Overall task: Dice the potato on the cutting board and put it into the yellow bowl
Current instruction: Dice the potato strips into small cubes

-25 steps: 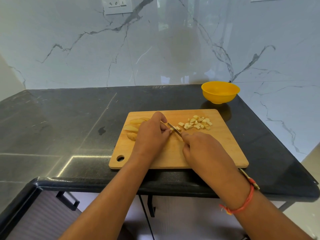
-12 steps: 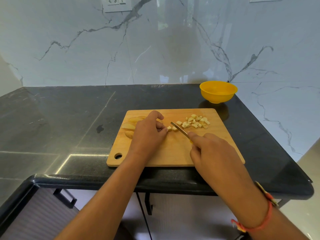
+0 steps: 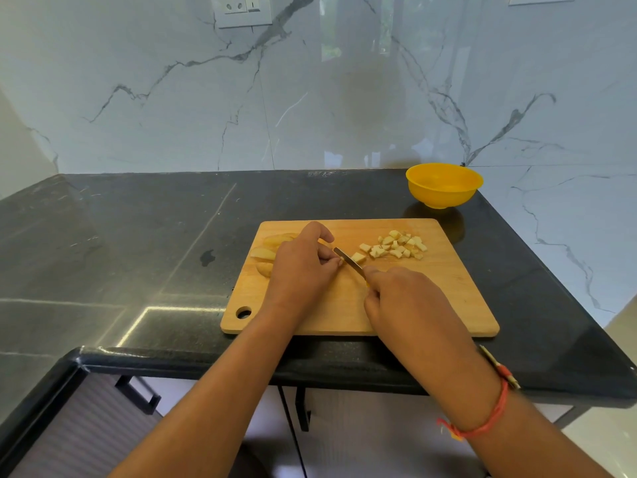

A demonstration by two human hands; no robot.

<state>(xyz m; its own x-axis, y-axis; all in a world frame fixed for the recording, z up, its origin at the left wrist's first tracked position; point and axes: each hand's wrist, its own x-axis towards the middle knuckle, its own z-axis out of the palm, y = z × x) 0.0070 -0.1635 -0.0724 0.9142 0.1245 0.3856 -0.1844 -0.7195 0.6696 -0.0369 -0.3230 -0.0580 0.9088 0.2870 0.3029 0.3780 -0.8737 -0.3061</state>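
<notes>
While the right hand [image 3: 403, 298] has its fingers [image 3: 374, 274] wrapped round the knife [image 3: 348, 260], the left hand [image 3: 303, 267] curls over a strip I can barely see on the cutting board [image 3: 448, 305]. Dice pile [image 3: 400, 246] sits just beyond, uncut wedges [image 3: 265, 253] on the left, yellow bowl [image 3: 443, 188] at the desk's back. Potato's firm but wet n slippery imo, so grip close to the blade.

A kitchen, probably a home one: a polished black stone countertop [image 3: 138, 236] fills the middle of the frame. A veined marble wall [image 3: 172, 98] rises behind it, with a switched socket [image 3: 243, 8] at top centre. Cabinet fronts [image 3: 86, 426] with a dark handle [image 3: 138, 393] show at lower left, and a wooden cutting board [image 3: 448, 298] with diced potato [image 3: 396, 251] lies at centre.
</notes>
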